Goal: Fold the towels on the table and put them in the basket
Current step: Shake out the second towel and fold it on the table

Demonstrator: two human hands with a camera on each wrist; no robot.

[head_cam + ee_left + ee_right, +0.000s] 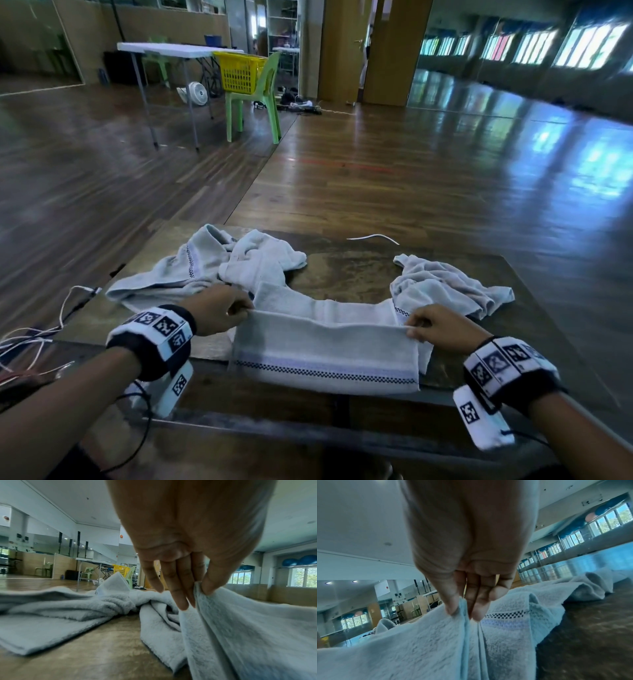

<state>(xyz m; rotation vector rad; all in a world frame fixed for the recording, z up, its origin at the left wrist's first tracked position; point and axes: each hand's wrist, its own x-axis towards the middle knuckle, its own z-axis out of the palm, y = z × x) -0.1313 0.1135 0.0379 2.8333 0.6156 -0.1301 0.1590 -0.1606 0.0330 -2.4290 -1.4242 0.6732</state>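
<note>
A light grey towel [325, 349] with a checked border stripe hangs over the near edge of the wooden table [346, 270], folded along its upper edge. My left hand [222, 310] pinches the fold's left corner between thumb and fingers [199, 588]. At the right corner, my right hand [435, 325] pinches the same edge [458, 608]. Two crumpled grey towels lie further back: one at the left [205, 267], one at the right [445, 284]. The yellow basket [239, 70] sits on a green chair far across the room.
White and dark cables [51, 329] trail off the table's left side. A white strip [373, 237] lies at the far table edge. A white folding table [171, 51] and a small fan [197, 93] stand near the green chair [255, 102]. Wooden floor lies between.
</note>
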